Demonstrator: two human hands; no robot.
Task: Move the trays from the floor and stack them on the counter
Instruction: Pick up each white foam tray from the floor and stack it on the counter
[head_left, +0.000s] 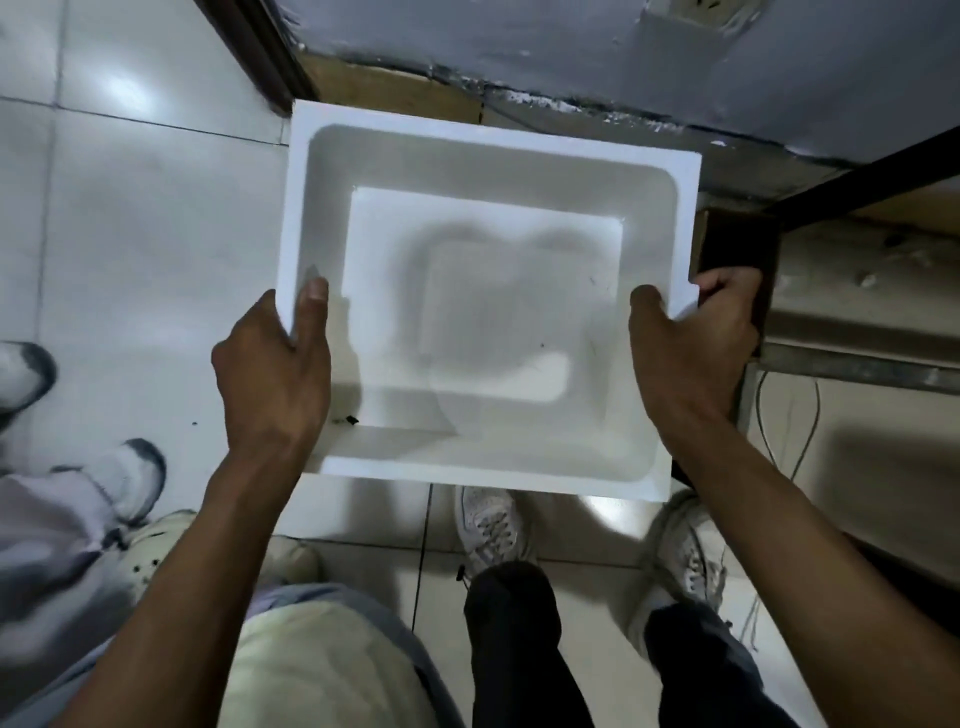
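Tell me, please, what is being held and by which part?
A white rectangular foam tray, by its two side rims: the left hand grips the left rim, the right hand the right rim.

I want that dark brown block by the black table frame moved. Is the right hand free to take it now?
Probably not yet: the right hand grips the white foam tray, as does the left hand, though the dark brown block sits just beyond its fingers.

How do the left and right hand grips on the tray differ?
Left hand grips the tray's left rim; right hand grips the right rim beside a notch. Left hand's fingers are hidden under the tray; right hand's fingers show curled round the edge. Both have thumbs on top of the rim.
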